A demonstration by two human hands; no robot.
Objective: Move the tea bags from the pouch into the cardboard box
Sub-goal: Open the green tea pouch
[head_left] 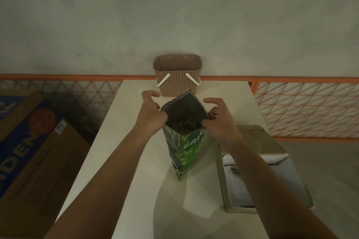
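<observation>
A green and dark pouch (184,147) stands upright in the middle of the pale table (136,170), its mouth spread wide. My left hand (150,112) pinches the left rim of the mouth. My right hand (217,118) pinches the right rim. Deep inside the pouch lie dark tea bags (184,125), dim and hard to make out. The open cardboard box (258,176) sits to the right of the pouch, partly under my right forearm, with its lid flap folded back.
A brown woven plastic basket (177,75) with white handles stands at the table's far edge against the wall. A large printed carton (33,141) lies on the floor to the left. An orange mesh rail (307,106) runs behind the table.
</observation>
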